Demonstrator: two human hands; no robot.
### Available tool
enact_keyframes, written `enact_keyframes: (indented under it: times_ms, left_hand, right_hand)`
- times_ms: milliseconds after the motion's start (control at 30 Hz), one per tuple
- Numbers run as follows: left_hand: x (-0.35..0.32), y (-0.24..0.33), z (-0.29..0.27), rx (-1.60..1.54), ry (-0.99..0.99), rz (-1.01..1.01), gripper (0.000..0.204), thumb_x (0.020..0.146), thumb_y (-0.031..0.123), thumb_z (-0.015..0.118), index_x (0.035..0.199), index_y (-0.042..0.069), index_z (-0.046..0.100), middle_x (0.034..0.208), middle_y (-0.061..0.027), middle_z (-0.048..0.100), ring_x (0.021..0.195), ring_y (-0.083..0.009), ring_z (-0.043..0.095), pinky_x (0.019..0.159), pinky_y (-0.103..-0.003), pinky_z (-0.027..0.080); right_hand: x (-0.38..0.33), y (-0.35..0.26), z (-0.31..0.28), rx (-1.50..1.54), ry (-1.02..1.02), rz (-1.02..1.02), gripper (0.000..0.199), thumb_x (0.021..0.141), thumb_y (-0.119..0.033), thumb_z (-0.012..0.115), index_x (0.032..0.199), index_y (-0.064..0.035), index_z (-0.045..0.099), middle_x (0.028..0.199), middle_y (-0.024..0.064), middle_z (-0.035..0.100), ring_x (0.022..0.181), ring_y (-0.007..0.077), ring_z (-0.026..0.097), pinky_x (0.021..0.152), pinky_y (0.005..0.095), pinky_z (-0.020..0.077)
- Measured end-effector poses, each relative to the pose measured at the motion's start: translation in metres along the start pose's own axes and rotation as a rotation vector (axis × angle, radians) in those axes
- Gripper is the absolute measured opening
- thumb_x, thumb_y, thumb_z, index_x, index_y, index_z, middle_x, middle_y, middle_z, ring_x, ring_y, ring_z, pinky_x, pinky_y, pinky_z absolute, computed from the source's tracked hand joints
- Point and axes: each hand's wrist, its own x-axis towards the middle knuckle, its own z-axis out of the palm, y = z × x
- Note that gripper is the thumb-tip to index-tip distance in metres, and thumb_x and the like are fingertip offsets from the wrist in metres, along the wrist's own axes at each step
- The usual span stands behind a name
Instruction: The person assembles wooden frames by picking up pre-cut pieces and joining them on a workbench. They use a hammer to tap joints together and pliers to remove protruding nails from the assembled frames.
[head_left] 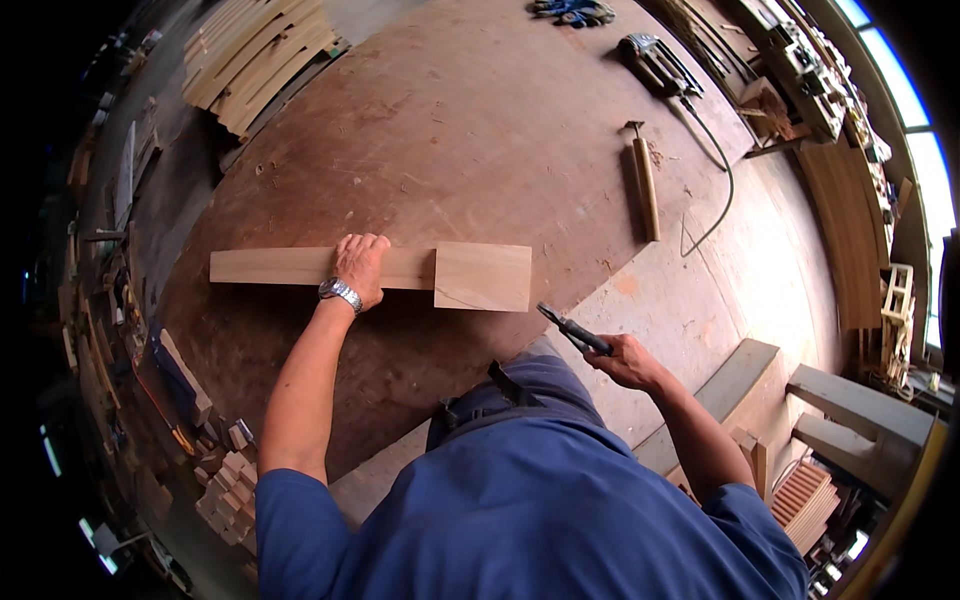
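A long, pale wooden piece lies across the brown work surface, with a wider wooden block at its right end. Whether the block is joined to it or only rests against it, I cannot tell. My left hand, a metal watch at its wrist, grips the long piece near its middle from above, fingers over the far edge. Off the block's lower right corner, my right hand is closed round what look like dark pliers. Their tip points up and left toward the block, apart from it.
Farther right on the work surface lie a wooden-handled scraper and a black power tool with a trailing hose or cord. Blue gloves sit at the far edge. Boards are stacked far left, small wooden blocks near left.
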Motion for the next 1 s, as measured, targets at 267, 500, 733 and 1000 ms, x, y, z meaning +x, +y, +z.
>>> enact_keyframes:
  times_ms: [267, 500, 733, 1000]
  left_hand:
    - [-0.001, 0.005, 0.011, 0.037, 0.027, -0.046, 0.054, 0.065, 0.0, 0.073, 0.115, 0.011, 0.055, 0.112, -0.0119, 0.059, 0.117, -0.0337, 0.055, 0.115, -0.046, 0.034]
    - [0.0, 0.011, 0.009, 0.037, 0.021, -0.069, 0.051, 0.067, 0.0, 0.071, 0.114, 0.01, 0.054, 0.115, -0.0134, 0.059, 0.12, -0.0345, 0.054, 0.118, -0.047, 0.031]
    - [-0.001, 0.015, 0.004, 0.044, -0.019, -0.105, 0.049, 0.067, 0.001, 0.071, 0.113, 0.01, 0.054, 0.114, -0.0134, 0.059, 0.119, -0.0338, 0.054, 0.117, -0.047, 0.032]
    - [0.003, 0.019, 0.0, 0.071, -0.037, -0.098, 0.05, 0.066, 0.001, 0.071, 0.112, 0.01, 0.054, 0.113, -0.0138, 0.059, 0.116, -0.0349, 0.054, 0.112, -0.046, 0.036]
  right_hand:
    - [-0.008, -0.025, 0.001, -0.116, 0.136, -0.074, 0.025, 0.092, -0.029, 0.065, 0.102, -0.0059, 0.069, 0.077, 0.0197, 0.065, 0.077, 0.0368, 0.065, 0.074, 0.0465, 0.0508]
    - [0.004, -0.032, -0.027, -0.464, 0.14, -0.135, 0.02, 0.093, -0.028, 0.066, 0.097, -0.0092, 0.071, 0.085, 0.0209, 0.07, 0.088, 0.0424, 0.067, 0.078, 0.0531, 0.051]
    - [0.019, -0.019, -0.043, -0.109, -0.139, -0.015, 0.034, 0.097, -0.035, 0.065, 0.094, -0.0023, 0.071, 0.078, 0.0149, 0.07, 0.067, 0.0284, 0.068, 0.06, 0.0422, 0.0531]
    - [0.009, 0.019, 0.041, 1.061, -0.539, 0.295, 0.05, 0.104, -0.049, 0.058, 0.107, 0.0003, 0.066, 0.078, 0.0061, 0.063, 0.058, 0.0165, 0.059, 0.05, 0.0306, 0.0478]
